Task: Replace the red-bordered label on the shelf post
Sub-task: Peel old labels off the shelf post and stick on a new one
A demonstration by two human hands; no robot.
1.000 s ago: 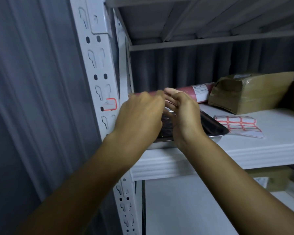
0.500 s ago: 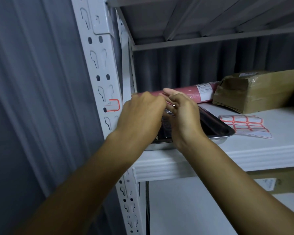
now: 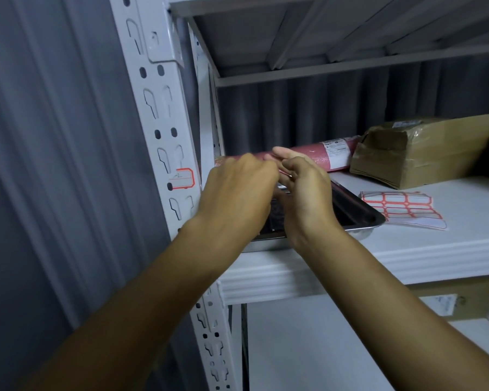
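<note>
Red-bordered label [image 3: 183, 178] stuck on shelf post [image 3: 164, 131], at nine o'clock of left hand [image 3: 237, 198]. Right hand [image 3: 305, 193] touching left above tray [image 3: 359, 215]; fingers curled, grip undeterminable.

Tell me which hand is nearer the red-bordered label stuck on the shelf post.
Left. The left hand is just right of the red-bordered label on the shelf post, over the metal tray. The right hand is beyond it, farther right.

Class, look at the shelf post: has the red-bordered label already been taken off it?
No. The red-bordered label sits stuck on the shelf post, while both hands work over the metal tray.
</note>
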